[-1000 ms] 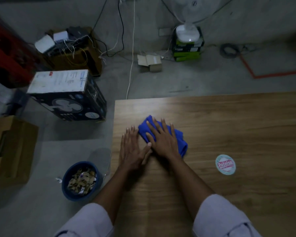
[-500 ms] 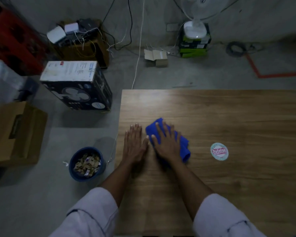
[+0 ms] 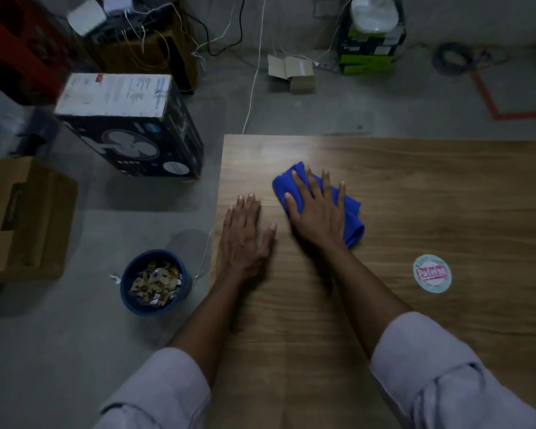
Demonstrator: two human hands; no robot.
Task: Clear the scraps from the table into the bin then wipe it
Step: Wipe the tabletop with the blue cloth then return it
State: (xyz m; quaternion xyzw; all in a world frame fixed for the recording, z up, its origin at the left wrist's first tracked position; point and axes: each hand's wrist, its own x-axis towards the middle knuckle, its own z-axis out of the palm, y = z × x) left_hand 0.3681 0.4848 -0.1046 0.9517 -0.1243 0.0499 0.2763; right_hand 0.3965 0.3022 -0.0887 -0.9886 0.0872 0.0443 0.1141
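Now wiping: my right hand [image 3: 317, 212] presses flat on the cloth [image 3: 351, 218], left hand [image 3: 245, 236] flat, bracing the table [image 3: 415, 187].

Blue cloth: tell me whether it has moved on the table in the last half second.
Yes. The blue cloth, under the right hand, has slid toward the table's far edge, farther from the round sticker.

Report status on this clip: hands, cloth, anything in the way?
Right hand flat on blue cloth, pressing it to table. Left hand flat on bare wood. Scraps in bin on floor. Round sticker on table right of cloth.
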